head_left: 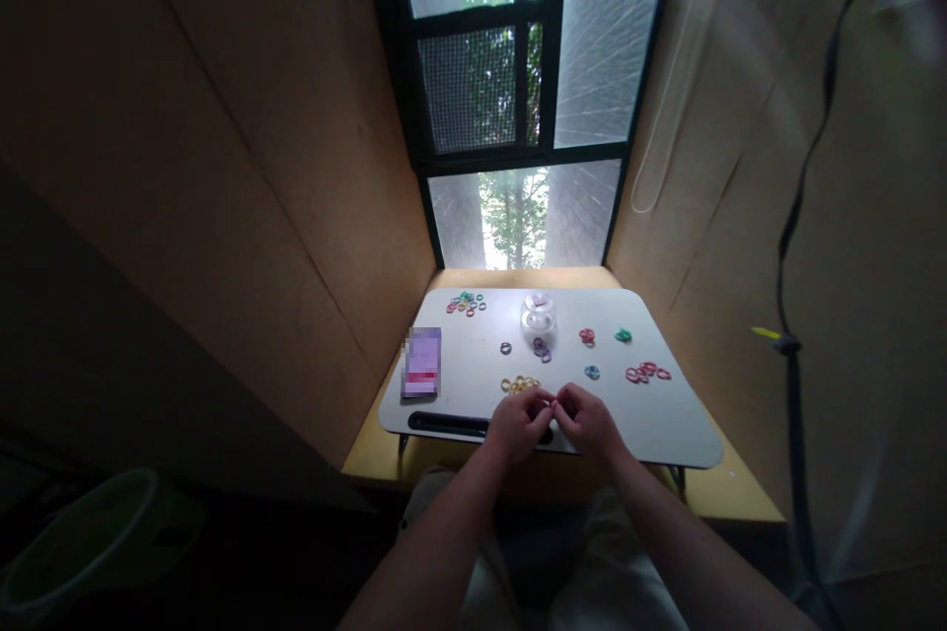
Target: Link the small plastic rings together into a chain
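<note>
My left hand [525,422] and my right hand [587,418] meet over the front part of a small white folding table [473,355]. The fingers of both are pinched together, tip to tip, and whatever is between them is too small to make out. Just beyond my left hand lies a cluster of yellow ring-shaped bands [522,383]. Purple bands [543,350] lie farther back, near a clear round container [539,317]. To the right are a blue bunch [592,372], a red bunch [587,336], a green bunch [622,335] and several loose red bands [648,373].
A phone [421,363] with a lit screen lies at the table's left side. Mixed coloured bands [466,303] are at the back left. A black slot [448,424] runs along the front edge. A dark cord [795,217] hangs at the right, and a green basket [104,542] stands lower left.
</note>
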`<state>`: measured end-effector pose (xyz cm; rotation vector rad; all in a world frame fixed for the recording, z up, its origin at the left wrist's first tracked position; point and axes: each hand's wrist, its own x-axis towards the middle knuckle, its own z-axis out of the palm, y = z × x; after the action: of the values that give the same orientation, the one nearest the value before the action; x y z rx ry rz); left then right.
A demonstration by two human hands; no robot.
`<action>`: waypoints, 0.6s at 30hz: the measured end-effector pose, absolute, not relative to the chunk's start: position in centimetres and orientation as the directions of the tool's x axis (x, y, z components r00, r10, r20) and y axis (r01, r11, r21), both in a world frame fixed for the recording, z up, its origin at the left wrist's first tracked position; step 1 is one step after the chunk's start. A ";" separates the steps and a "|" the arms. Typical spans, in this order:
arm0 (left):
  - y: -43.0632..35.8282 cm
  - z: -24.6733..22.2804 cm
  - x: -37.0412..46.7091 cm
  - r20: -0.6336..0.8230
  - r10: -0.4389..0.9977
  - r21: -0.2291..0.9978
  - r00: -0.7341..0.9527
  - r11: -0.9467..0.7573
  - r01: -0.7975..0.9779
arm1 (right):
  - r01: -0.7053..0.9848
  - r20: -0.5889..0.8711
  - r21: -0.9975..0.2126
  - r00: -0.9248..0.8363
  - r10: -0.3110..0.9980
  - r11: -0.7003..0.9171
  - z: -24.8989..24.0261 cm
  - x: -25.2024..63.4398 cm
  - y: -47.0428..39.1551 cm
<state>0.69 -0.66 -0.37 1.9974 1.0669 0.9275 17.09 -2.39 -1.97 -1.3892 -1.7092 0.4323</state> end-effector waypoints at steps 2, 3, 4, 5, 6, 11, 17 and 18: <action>-0.6 -0.5 0.8 0.278 0.872 0.811 0.404 -0.438 0.388 | 0.615 0.403 -0.722 0.001 0.915 0.317 -1.9 17.0 -2.4; -0.6 -0.5 0.8 0.284 0.871 0.808 0.401 -0.442 0.388 | 0.614 0.404 -0.722 0.001 0.915 0.318 -1.9 17.0 -2.4; -0.5 -0.6 0.8 0.290 0.871 0.806 0.397 -0.446 0.390 | 0.612 0.404 -0.723 0.000 0.915 0.319 -1.9 17.0 -2.4; -0.5 -0.6 0.9 0.295 0.871 0.802 0.393 -0.449 0.394 | 0.610 0.404 -0.724 -0.003 0.915 0.321 -1.9 17.0 -2.4; -0.5 -0.6 0.9 0.297 0.872 0.798 0.388 -0.450 0.401 | 0.609 0.402 -0.725 -0.008 0.916 0.324 -1.9 17.0 -2.5; -0.5 -0.4 1.0 0.288 0.889 0.795 0.357 -0.429 0.429 | 0.597 0.393 -0.731 -0.026 0.919 0.330 -1.8 17.1 -2.6; -0.4 -0.6 1.1 0.255 0.906 0.799 0.337 -0.394 0.454 | 0.575 0.389 -0.745 -0.037 0.920 0.338 -1.6 17.1 -2.7; -0.3 -0.7 1.1 0.253 0.909 0.802 0.330 -0.388 0.455 | 0.580 0.390 -0.743 -0.031 0.920 0.334 -1.6 17.1 -2.6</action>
<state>1.11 -0.33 -0.71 1.9791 1.1945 0.9460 17.07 -2.65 -1.60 -1.3518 -1.7193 0.4857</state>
